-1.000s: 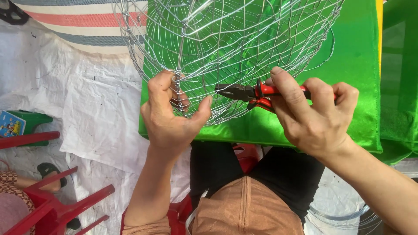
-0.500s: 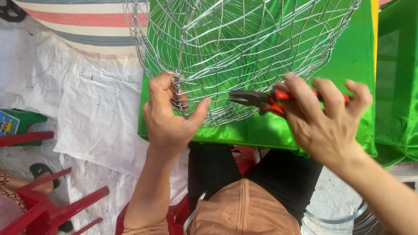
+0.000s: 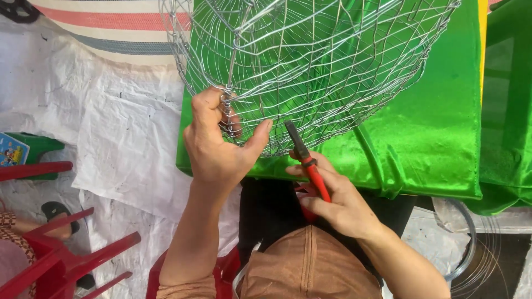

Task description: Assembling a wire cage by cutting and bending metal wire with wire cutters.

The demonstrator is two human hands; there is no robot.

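A round frame of silver wire mesh (image 3: 327, 61) fills the top of the view, over shiny green cloth (image 3: 432, 144). My left hand (image 3: 219, 147) pinches the frame's lower left rim, thumb on the near side and fingers on a twisted wire joint. My right hand (image 3: 338, 199) grips red-handled pliers (image 3: 305, 158), whose dark jaws point up at the frame's bottom edge, just right of my left thumb. The jaw tips sit close to the wire; whether they bite it is unclear.
White crinkled sheeting (image 3: 111, 138) covers the floor at left, with striped fabric (image 3: 105, 27) beyond it. Red plastic chairs (image 3: 61, 249) stand at lower left. A coil of bare wire (image 3: 471, 243) lies at lower right. More green cloth (image 3: 510, 111) hangs at the right edge.
My right hand has swung down and toward me, turning the pliers from lying sideways across the frame to pointing upward at its bottom edge. My left hand keeps its grip.
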